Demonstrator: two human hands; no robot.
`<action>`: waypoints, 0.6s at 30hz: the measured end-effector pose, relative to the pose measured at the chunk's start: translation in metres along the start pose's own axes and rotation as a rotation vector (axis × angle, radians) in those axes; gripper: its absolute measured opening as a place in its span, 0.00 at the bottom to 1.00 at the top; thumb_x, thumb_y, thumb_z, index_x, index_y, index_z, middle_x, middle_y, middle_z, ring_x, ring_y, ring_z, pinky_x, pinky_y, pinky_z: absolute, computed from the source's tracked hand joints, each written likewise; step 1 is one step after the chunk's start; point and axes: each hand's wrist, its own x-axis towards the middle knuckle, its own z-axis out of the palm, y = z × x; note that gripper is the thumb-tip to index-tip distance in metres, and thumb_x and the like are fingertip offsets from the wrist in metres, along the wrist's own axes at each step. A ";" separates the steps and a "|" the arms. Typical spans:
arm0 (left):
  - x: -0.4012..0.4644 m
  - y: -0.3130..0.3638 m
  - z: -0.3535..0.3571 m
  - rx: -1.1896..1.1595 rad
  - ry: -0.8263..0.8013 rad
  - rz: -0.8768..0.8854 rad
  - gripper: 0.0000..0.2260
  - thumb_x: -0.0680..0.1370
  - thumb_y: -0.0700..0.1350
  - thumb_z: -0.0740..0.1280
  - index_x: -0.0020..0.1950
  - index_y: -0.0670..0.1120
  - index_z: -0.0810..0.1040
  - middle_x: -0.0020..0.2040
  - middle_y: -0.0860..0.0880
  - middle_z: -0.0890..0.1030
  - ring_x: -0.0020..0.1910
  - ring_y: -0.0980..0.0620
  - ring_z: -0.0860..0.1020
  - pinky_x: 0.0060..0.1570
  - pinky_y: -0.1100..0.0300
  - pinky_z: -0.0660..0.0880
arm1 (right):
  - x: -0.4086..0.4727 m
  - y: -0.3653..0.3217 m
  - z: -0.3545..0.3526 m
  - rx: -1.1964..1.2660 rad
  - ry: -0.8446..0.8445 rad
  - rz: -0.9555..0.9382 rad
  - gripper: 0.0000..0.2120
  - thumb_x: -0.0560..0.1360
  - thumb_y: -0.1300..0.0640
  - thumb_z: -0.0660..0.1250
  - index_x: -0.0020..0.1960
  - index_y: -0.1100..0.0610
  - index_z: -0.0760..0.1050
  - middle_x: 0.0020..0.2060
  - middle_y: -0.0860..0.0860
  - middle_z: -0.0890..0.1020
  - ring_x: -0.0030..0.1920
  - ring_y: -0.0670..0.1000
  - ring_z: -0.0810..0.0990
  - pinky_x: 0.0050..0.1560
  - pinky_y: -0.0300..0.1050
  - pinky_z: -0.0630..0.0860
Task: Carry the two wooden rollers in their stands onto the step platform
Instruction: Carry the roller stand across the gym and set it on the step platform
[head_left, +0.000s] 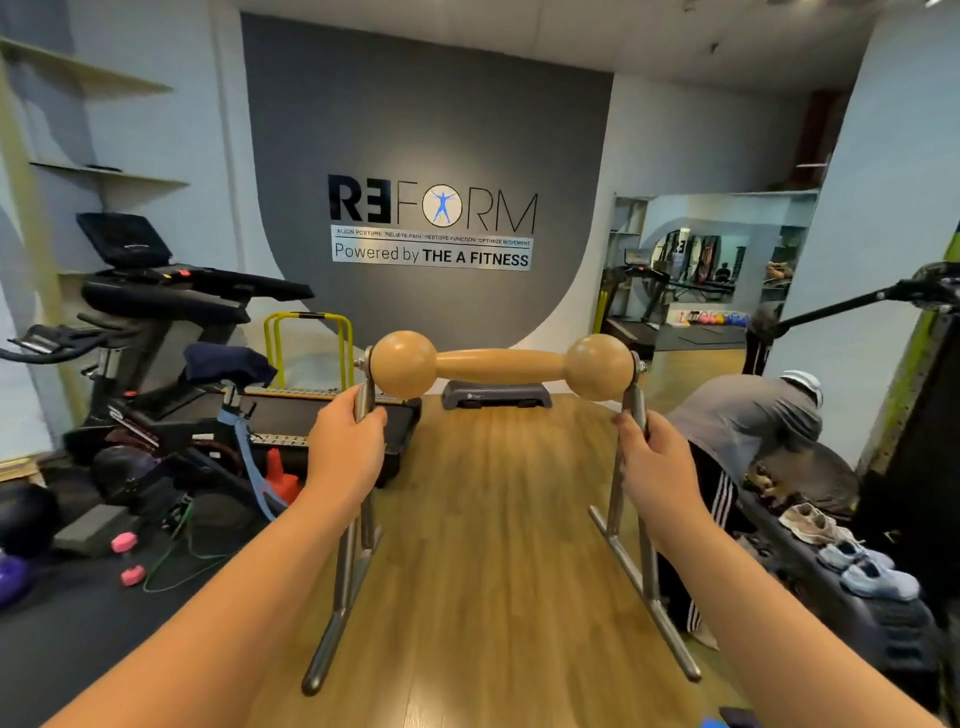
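Your left hand (345, 447) and right hand (655, 467) clamp the metal stand (623, 551) uprights just below the wooden roller (501, 365); judged rigid, top-heavy, so grip high.

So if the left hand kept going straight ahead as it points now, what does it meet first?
Probably the black treadmill deck beyond the left hand; depth is unclear, and the grey step platform lies further right.

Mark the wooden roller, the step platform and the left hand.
wooden roller (500, 365), head view, middle of the narrow shaft between the two balls.
step platform (496, 394), head view, front face of the dark deck.
left hand (347, 448), head view, back of the hand.
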 end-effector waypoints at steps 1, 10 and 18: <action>0.019 -0.005 0.012 0.001 0.005 0.000 0.13 0.81 0.41 0.65 0.37 0.49 0.70 0.33 0.49 0.71 0.32 0.49 0.69 0.33 0.54 0.66 | 0.020 0.005 0.011 0.003 0.002 0.001 0.13 0.86 0.47 0.62 0.47 0.52 0.79 0.34 0.52 0.77 0.35 0.52 0.75 0.37 0.53 0.72; 0.175 -0.054 0.121 -0.025 0.034 0.010 0.14 0.82 0.41 0.64 0.37 0.48 0.69 0.32 0.49 0.70 0.32 0.48 0.68 0.34 0.54 0.65 | 0.196 0.070 0.108 0.059 0.016 -0.037 0.15 0.86 0.49 0.62 0.45 0.56 0.77 0.31 0.47 0.74 0.31 0.46 0.71 0.37 0.52 0.69; 0.337 -0.104 0.247 0.009 0.098 0.038 0.06 0.83 0.41 0.64 0.46 0.48 0.77 0.36 0.52 0.74 0.37 0.53 0.72 0.35 0.56 0.66 | 0.387 0.151 0.198 0.127 -0.061 -0.047 0.14 0.86 0.50 0.61 0.44 0.51 0.77 0.28 0.42 0.74 0.31 0.44 0.72 0.35 0.48 0.69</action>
